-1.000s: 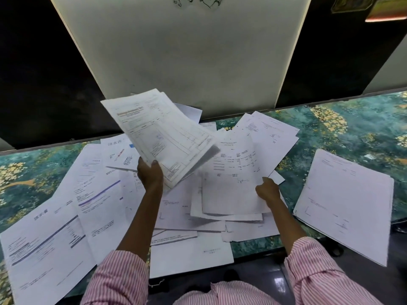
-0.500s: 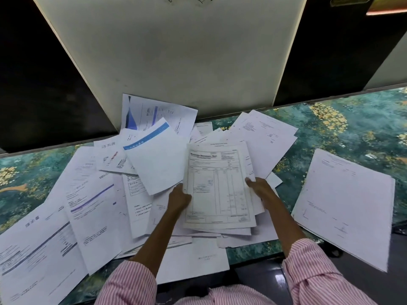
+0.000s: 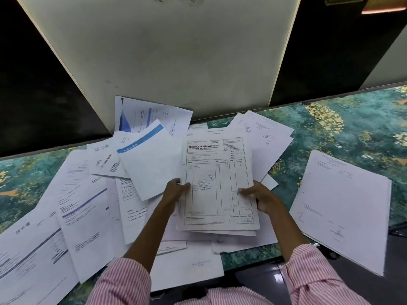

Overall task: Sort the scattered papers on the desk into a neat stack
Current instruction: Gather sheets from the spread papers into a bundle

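A small stack of papers point(image 3: 218, 183) with a printed invoice on top lies at the desk's middle. My left hand point(image 3: 176, 190) grips its left edge and my right hand point(image 3: 255, 194) grips its right edge. Loose sheets point(image 3: 88, 205) fan out over the left half of the desk, among them one with a blue header band point(image 3: 152, 164). More loose sheets point(image 3: 264, 137) stick out behind and under the held stack. A separate tidy pile point(image 3: 343, 208) lies at the right, overhanging the desk's front edge.
The desk top point(image 3: 352, 128) has a green and gold patterned cover. A large white panel point(image 3: 171, 58) leans up behind the papers, dark wall on both sides. The desk's front edge point(image 3: 248, 258) runs just before my pink striped sleeves point(image 3: 312, 274).
My left hand lowered the lifted sheets from the upper left onto the middle pile. Both hands now hold that stack by its sides, which uncovered the blue-banded sheet.
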